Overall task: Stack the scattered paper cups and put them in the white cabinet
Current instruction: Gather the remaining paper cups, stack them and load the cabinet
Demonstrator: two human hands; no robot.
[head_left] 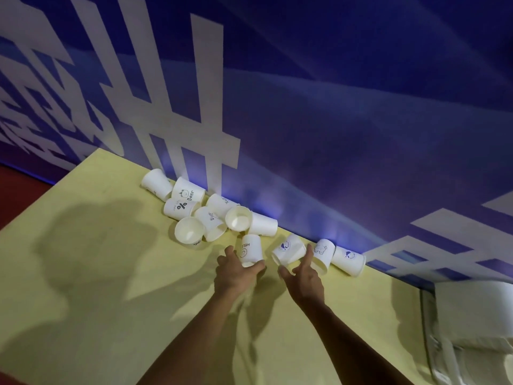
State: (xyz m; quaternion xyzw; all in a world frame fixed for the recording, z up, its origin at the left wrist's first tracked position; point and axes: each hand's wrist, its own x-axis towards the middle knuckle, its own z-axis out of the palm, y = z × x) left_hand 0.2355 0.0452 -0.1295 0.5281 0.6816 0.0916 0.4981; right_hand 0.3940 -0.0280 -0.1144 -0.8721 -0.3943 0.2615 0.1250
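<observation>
Several white paper cups lie scattered along the back of a yellow table (97, 273), against a blue wall. My left hand (236, 273) grips one cup marked "HELLO" (251, 250) near its rim, thumb on the left and fingers on the right. My right hand (304, 276) reaches to a tipped cup with a blue print (288, 250); its index finger lies along that cup's right side and the thumb sits just below its mouth. Two more cups (323, 254) (348, 259) lie right of it. A cluster of cups (194, 212) sits farther left.
The blue wall with white stripes (333, 134) rises directly behind the cups. A white cabinet or unit (472, 315) stands at the table's right end. The table's left edge drops to a red floor (16, 190). Shadows of my arms fall across the tabletop.
</observation>
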